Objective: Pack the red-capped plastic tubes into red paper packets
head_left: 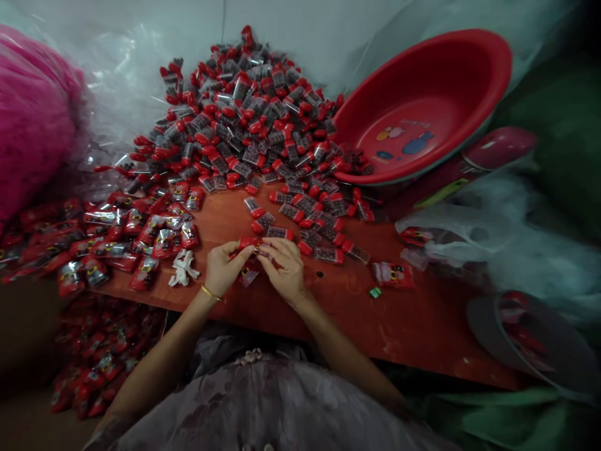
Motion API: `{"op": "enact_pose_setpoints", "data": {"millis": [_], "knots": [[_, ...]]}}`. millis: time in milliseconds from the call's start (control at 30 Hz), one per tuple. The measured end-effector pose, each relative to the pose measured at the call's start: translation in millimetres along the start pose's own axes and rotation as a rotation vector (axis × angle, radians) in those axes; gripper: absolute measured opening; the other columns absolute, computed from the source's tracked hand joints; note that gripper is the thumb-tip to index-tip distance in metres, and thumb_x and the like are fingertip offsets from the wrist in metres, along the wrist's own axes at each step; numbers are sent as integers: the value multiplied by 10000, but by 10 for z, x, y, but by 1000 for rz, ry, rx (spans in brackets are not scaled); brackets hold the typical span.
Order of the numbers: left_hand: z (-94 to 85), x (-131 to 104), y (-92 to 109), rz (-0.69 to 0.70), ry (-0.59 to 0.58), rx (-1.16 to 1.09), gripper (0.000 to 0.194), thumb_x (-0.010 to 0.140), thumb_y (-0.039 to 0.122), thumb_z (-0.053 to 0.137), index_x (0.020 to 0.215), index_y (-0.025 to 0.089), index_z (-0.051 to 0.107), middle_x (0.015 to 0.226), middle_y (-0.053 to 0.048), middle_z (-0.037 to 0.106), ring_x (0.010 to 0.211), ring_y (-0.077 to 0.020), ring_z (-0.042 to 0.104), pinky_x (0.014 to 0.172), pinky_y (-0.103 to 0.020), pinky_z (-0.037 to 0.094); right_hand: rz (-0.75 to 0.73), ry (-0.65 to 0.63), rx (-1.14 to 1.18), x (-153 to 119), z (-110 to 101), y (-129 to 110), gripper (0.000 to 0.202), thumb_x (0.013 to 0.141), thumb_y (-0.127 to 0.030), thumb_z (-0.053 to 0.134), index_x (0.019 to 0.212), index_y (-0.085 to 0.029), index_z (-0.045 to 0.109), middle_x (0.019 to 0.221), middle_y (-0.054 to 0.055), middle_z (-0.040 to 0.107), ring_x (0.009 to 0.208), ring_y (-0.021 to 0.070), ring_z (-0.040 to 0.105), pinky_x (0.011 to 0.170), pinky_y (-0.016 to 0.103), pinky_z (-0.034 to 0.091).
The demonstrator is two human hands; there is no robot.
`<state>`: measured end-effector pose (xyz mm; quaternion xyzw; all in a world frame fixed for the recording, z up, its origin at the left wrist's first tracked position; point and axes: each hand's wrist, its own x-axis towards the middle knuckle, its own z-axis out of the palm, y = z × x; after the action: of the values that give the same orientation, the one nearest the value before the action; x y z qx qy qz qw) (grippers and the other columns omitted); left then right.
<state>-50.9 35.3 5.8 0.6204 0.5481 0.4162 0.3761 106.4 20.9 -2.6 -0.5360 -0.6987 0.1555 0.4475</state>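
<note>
Both hands meet near the front edge of the reddish-brown table (pixel 347 313). My left hand (pixel 226 268) pinches a small red packet (pixel 250 242) between thumb and fingers. My right hand (pixel 285 270) closes on the packet's other side, its fingertips beside the left thumb. A clear, partly printed piece (pixel 248 276) shows below the fingers; whether it belongs to the packet I cannot tell. Just beyond the hands lie small clear containers (pixel 328 254) with red caps and dark contents. White crumpled strips (pixel 183 268) lie left of my left hand.
A large heap of red-capped containers (pixel 244 119) rises at the back, against a tilted red basin (pixel 422 94). Filled red packets (pixel 164 241) spread on the left, with more (pixel 101 363) below the table. Plastic bags (pixel 507 219) and a grey bowl (pixel 554 344) stand right.
</note>
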Motion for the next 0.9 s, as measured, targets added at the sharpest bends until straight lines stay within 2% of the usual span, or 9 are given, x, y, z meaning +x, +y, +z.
{"op": "enact_pose_setpoints", "data": {"millis": [67, 133, 233, 400, 533, 633, 767, 833, 900], "knots": [[6, -5, 36, 18, -46, -73, 310, 796, 434, 560, 765, 152, 686, 687, -25, 671, 612, -135, 579, 590, -237, 459, 148, 4, 176, -35, -30, -34, 399, 821, -420, 562, 1154, -204, 599, 1131, 82, 642, 1021, 197, 575, 901, 348, 454], [-21, -38, 82, 62, -105, -50, 300, 799, 420, 560, 719, 151, 667, 642, -9, 638, 586, -117, 538, 563, -218, 420, 280, -95, 356, -74, -66, -41, 418, 826, -456, 525, 1140, -190, 597, 1023, 67, 669, 891, 178, 613, 787, 304, 492], [-70, -86, 155, 90, -169, 69, 312, 786, 421, 574, 633, 156, 635, 550, 16, 574, 538, -99, 478, 530, -205, 361, 352, -196, 495, -140, -102, -42, 302, 833, -426, 504, 820, -176, 673, 711, 9, 656, 665, 142, 582, 630, 245, 462], [47, -137, 193, 7, -154, 9, 355, 760, 444, 602, 556, 154, 612, 473, 37, 489, 488, -80, 405, 500, -207, 309, 362, -21, 385, -203, -59, -75, 383, 843, -389, 478, 522, -180, 479, 483, -46, 431, 477, 85, 389, 480, 210, 312], [262, -190, 210, -291, -37, -506, 358, 678, 491, 676, 775, 146, 691, 680, -11, 653, 588, -101, 537, 562, -211, 407, 309, 95, 248, -169, -3, -70, 359, 871, -367, 452, 561, -185, 457, 548, -38, 446, 537, 94, 405, 529, 219, 322], [336, -200, 242, -519, 18, -792, 423, 543, 447, 788, 822, 144, 693, 765, -34, 691, 632, -110, 600, 593, -215, 458, 302, 53, 229, -121, 36, -45, 350, 892, -380, 423, 612, -185, 497, 567, -29, 479, 543, 103, 434, 539, 221, 343], [282, -116, 259, -602, 182, -837, 460, 413, 413, 846, 719, 116, 674, 660, -10, 669, 550, -90, 584, 560, -214, 477, 255, -96, 13, 54, 44, 30, 376, 937, -365, 319, 749, -176, 584, 664, 23, 575, 628, 145, 518, 602, 247, 390], [226, -50, 265, -616, 224, -820, 484, 361, 409, 859, 681, 109, 654, 593, 12, 640, 509, -81, 565, 542, -212, 480, 207, -139, -241, 204, 14, 107, 310, 926, -329, 350, 981, -161, 606, 911, 96, 633, 827, 203, 556, 727, 303, 414], [179, 8, 280, -653, 193, -837, 481, 350, 405, 864, 649, 115, 623, 555, 23, 619, 486, -80, 556, 522, -209, 479, 148, -217, -484, 347, -37, 210, 323, 867, -274, 464, 1151, -151, 555, 1159, 156, 572, 1014, 274, 507, 841, 392, 391]]}}
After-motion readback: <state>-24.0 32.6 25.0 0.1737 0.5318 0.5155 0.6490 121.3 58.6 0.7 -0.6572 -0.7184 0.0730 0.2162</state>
